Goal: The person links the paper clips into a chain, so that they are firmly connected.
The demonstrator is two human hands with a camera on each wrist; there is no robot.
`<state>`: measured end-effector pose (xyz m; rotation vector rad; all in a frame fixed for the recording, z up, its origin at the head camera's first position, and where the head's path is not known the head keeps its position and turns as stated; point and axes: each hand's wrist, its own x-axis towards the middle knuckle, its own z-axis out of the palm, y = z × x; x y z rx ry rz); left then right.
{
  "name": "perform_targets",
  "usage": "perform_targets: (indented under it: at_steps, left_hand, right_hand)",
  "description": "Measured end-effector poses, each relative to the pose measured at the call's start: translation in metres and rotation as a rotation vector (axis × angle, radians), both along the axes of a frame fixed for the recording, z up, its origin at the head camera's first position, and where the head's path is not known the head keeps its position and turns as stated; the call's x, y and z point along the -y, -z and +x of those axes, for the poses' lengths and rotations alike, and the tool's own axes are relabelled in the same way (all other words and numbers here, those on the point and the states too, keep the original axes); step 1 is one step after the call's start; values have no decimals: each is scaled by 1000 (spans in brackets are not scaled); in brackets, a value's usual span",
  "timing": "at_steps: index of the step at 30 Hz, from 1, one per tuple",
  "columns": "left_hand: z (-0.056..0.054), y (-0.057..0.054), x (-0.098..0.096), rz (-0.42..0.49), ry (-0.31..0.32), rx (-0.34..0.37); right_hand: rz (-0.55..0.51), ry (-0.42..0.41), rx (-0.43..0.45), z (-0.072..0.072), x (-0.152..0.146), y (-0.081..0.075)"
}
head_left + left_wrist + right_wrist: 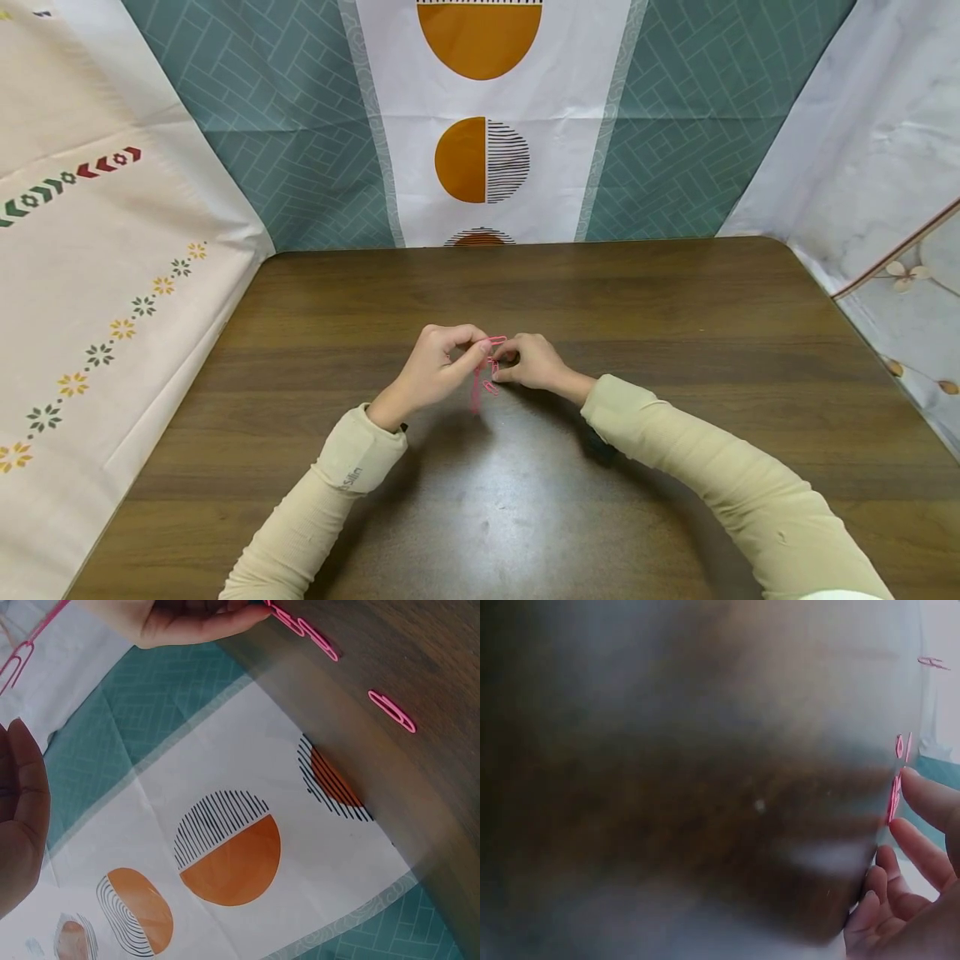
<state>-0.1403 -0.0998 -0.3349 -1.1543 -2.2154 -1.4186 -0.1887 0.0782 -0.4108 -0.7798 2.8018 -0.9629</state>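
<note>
My left hand (442,362) pinches a pink paper clip (498,340) between thumb and forefinger, above the table. From its fingertips hangs a thin pink chain of linked clips (476,392); a clip (16,664) at its end shows in the left wrist view. Close by on the right, my right hand (536,363) is down at the tabletop, thumb and forefinger at either end of a pink paper clip (894,799). Another clip (319,639) lies against that one. One loose pink clip (491,387) lies just nearer to me.
The brown wooden table (645,517) extends around both hands. A patterned cloth (300,150) hangs behind its far edge, with a pale embroidered cloth (90,275) at the left and a marbled one (892,167) at the right.
</note>
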Motion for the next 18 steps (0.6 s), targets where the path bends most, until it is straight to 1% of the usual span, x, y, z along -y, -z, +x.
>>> perform_targets:
  at_steps: [7, 11, 13, 18]
  left_hand:
    - [1, -1, 0, -6, -2, 16]
    - [1, -1, -1, -5, 2, 29]
    - [2, -3, -2, -3, 6, 28]
    - [15, -24, -6, -2, 15, 24]
  right_hand:
    - [46, 39, 22, 1, 2, -1]
    - [45, 45, 26, 1, 3, -1]
    - [32, 49, 33, 1, 3, -1]
    - [-30, 44, 72, 2, 3, -2]
